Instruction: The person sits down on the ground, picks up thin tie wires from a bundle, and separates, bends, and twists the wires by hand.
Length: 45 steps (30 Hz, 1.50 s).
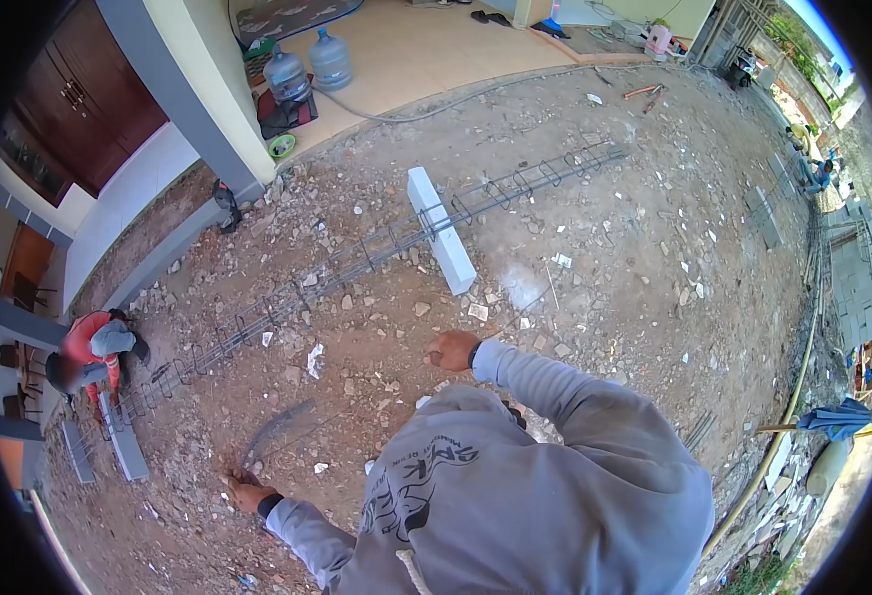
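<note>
We've got the cage (376,258) running from 8 o'clock up to 2, crossing over a white block (453,256) at 12, just above centre. Our guess is the block's there to keep the cage off the dirt (594,297).

Our right hand (453,350) is near the middle, at 6 o'clock from that block, fingers curled in; can't tell if there's anything in them. Left hand (247,491) is down at 7:30, fingers bent beside the low end of a grey strip (275,421), and we honestly can't say whether it's pinching it.

Around 8:30 a co-worker (89,342) in red bends over with hands (114,397) at a second block (123,441), probably steadying it. The cage gets lost near there, so no idea if it's resting on that one. Our hoodie (555,496) hides the ground from about 4 to 6.
</note>
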Motion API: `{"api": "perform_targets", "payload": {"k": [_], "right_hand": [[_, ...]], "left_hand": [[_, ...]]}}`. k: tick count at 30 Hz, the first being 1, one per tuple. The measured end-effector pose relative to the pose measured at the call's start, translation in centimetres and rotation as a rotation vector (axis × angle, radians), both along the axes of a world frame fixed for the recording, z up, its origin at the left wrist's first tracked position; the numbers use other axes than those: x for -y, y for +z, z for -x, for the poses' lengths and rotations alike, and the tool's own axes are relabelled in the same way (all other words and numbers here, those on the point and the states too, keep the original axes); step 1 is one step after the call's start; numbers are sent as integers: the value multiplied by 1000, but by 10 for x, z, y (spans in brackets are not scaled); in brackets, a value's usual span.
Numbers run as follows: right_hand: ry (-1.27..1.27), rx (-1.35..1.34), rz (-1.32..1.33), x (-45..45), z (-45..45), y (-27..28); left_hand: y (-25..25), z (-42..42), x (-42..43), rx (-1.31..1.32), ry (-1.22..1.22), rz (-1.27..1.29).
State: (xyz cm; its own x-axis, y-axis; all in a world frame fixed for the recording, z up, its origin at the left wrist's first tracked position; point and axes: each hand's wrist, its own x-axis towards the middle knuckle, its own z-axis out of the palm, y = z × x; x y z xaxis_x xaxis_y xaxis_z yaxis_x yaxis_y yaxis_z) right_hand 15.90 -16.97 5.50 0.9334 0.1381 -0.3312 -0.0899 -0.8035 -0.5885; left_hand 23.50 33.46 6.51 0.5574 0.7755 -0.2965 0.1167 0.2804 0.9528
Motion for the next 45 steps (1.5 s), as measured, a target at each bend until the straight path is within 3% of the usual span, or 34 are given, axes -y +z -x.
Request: {"api": "perform_targets", "payload": {"k": [6,7,9,12,13,16,17,20,21,22,24,25,27,29,31,32,34,35,37,38,40,45], "right_hand": [[163,64,136,46,17,-2],[158,85,178,60,19,-3],[50,119,195,91,27,-1],[-102,76,156,103,22,16],[-155,42,129,102,21,22],[-372,-16,-95,116,10,33],[-350,61,56,118,9,29],[-263,102,363,124,17,35],[-275,68,418,130,22,33],[-249,43,473,134,18,30],[-158,-41,557,134,22,28],[-80,-90,597,135,24,35],[8,-127,645,143,30,36],[3,-63,577,141,30,43],[8,-85,517,132,26,43],[-7,-59,497,131,24,28],[-39,-1,461,127,23,-14],[-54,-31,427,117,22,-26],[-14,-67,344,93,16,-54],[2,-89,305,82,12,-62],[38,-50,225,48,1,-59],[84,-39,-92,-38,-24,-3]], "left_hand": [[9,12,-61,81,253,25],[-10,15,-96,67,266,41],[-59,21,-170,40,294,73],[-15,31,-116,48,373,49],[-86,35,-185,233,219,127],[-65,46,-142,17,369,99],[-41,48,-116,-7,383,93],[-52,43,-153,-60,517,308],[-64,42,-170,-157,569,238],[-60,58,-162,-134,555,216],[4,61,-102,-98,486,144],[0,63,-104,31,475,113],[-11,60,-122,36,472,105],[17,62,-107,40,431,122],[-19,68,-143,103,360,98],[9,63,-115,140,413,166],[9,54,-104,115,352,160],[4,49,-95,217,256,180],[38,30,-28,108,179,141],[29,23,-15,87,84,127],[53,11,43,25,-75,35],[52,-2,130,19,-450,-186]]}}
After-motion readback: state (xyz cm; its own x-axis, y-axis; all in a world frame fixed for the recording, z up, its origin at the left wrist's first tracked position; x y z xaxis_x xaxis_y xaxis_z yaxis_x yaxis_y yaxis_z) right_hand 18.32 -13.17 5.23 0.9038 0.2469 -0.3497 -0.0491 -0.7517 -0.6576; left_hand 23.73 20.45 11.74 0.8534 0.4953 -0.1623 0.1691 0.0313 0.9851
